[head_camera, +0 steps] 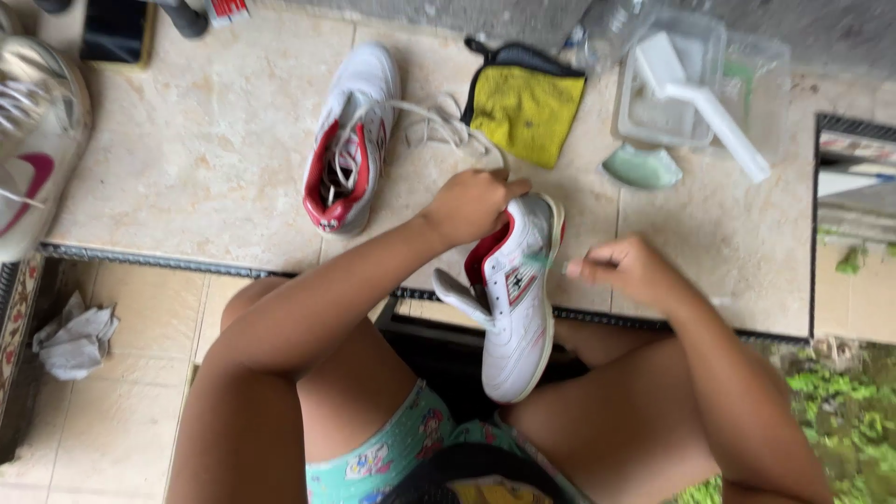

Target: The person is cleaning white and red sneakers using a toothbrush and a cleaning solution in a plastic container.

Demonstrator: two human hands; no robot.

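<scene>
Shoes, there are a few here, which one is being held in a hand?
The white shoe with red lining over the lap, gripped by the left hand. Its mate and the pink-marked shoe lie on the floor.

A second shoe [347, 140] lies left of the cloth [525, 110]; a tub [672, 89] sits right of it.

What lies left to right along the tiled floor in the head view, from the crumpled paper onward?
Crumpled paper → shoe on the floor → left hand holding the white shoe → right hand with a blurred brush → clear plastic container.
</scene>
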